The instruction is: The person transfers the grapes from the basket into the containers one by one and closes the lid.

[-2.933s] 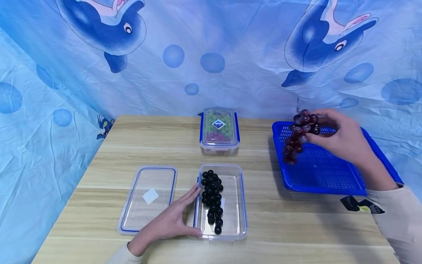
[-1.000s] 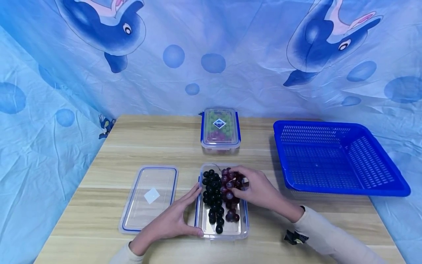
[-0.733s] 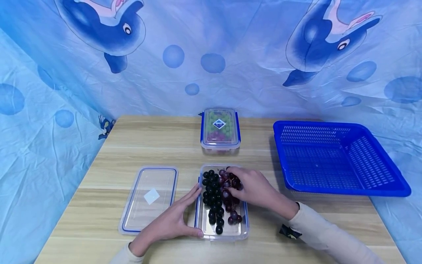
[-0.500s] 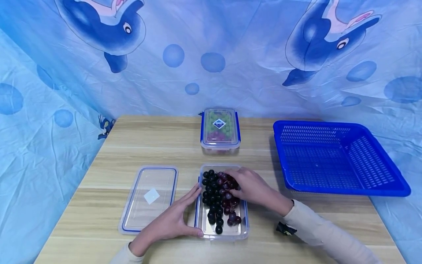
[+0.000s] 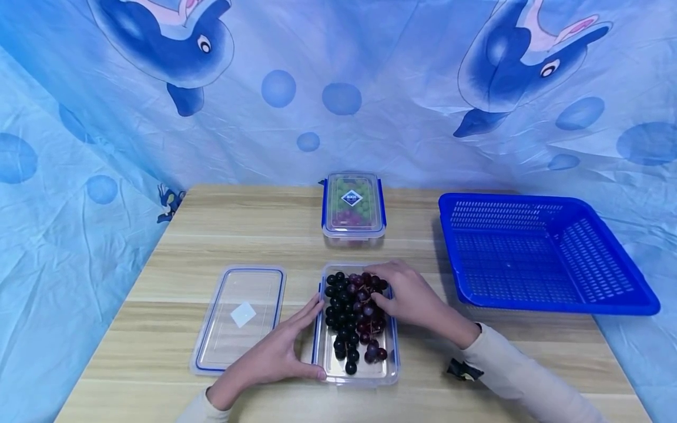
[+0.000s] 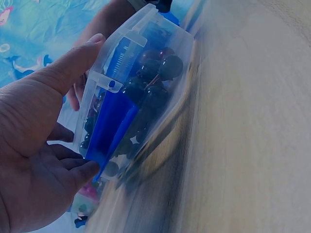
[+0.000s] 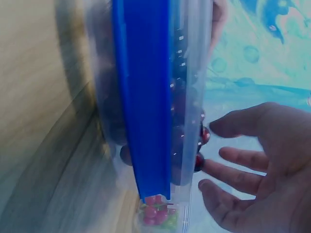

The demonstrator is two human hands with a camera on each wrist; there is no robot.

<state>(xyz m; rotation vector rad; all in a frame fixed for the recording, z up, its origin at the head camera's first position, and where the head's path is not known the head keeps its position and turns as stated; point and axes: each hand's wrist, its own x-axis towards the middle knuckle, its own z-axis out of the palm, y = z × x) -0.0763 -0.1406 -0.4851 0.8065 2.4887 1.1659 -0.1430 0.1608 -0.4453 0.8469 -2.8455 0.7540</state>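
A clear plastic food container (image 5: 392, 358) stands open on the wooden table. A bunch of black grapes (image 5: 338, 314) lies along its left side, with a bunch of dark red grapes (image 5: 370, 323) beside it on the right. My left hand (image 5: 272, 355) rests against the container's left side, thumb at the near corner. In the left wrist view its fingertips touch the blue side latch (image 6: 112, 126). My right hand (image 5: 409, 296) is over the right rim, thumb and fingers spread. In the right wrist view the fingertips (image 7: 206, 165) are right at the red grapes, not curled round them.
The container's clear lid (image 5: 261, 288) with a blue seal lies flat to the left. Behind stands a closed food container (image 5: 365, 230) holding green and red grapes. A blue plastic basket (image 5: 529, 304) sits at the right. A dolphin-print cloth (image 5: 402, 141) hangs behind the table.
The right hand has carried the red grapes from over the basket into the container, shifted them closer to the black grapes and loosened its fingers. The left hand has stayed in place.
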